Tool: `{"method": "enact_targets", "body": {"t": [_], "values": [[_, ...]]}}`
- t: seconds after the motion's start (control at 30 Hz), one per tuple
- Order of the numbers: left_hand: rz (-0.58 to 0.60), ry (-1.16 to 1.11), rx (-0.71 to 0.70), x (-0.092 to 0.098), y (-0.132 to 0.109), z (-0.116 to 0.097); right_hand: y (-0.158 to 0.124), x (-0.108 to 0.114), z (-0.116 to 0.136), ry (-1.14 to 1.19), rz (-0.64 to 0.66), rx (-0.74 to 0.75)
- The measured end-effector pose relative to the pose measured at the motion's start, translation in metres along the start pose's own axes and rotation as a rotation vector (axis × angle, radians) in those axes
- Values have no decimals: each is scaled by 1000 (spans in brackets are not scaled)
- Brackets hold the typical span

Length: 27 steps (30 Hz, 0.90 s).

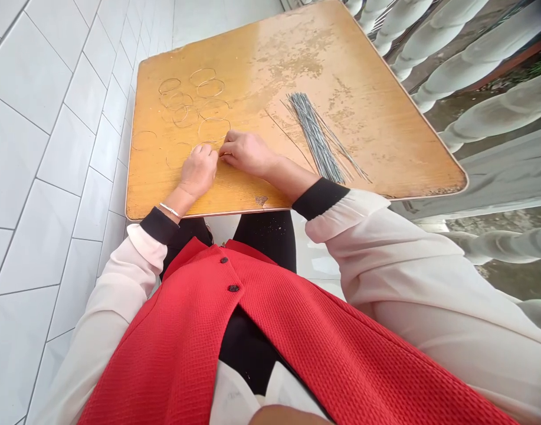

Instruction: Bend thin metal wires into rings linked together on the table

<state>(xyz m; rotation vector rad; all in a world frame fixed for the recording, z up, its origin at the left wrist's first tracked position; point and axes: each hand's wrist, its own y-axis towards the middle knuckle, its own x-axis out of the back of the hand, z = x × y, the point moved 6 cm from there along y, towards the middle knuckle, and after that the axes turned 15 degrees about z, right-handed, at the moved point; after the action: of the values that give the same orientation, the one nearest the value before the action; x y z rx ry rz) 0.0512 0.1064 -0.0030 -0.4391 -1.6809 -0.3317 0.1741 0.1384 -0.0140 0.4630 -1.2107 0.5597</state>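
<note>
On a worn orange-brown wooden table [385, 118] my left hand [199, 171] and my right hand [246, 152] rest close together near the front edge. Both have fingers curled and pinched together at a thin wire ring [213, 128] that lies just beyond the fingertips. What exactly sits between the fingers is too thin to see clearly. Several finished wire rings [194, 97] lie scattered on the table's left part, beyond the hands. A bundle of straight grey wires [317, 137] lies to the right of my right hand.
White floor tiles [40, 147] run along the left of the table. A white balustrade [474, 65] stands to the right. My red vest and pale sleeves fill the foreground. A thin bracelet [170, 209] circles my left wrist.
</note>
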Motion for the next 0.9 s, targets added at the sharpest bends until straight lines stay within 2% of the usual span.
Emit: {"method": "enact_targets", "body": {"t": [0.17, 0.37, 0.63, 0.9], "values": [[-102, -100, -41, -4, 5, 4, 0, -3, 4, 19, -32, 36], [-86, -134, -45, -4, 6, 3, 0, -3, 9, -10, 18, -2], [-70, -135, -26, -7, 5, 11, -4, -4, 6, 21, -51, 27], [-33, -128, -31, -14, 9, 15, -5, -2, 9, 80, -27, 59]]}}
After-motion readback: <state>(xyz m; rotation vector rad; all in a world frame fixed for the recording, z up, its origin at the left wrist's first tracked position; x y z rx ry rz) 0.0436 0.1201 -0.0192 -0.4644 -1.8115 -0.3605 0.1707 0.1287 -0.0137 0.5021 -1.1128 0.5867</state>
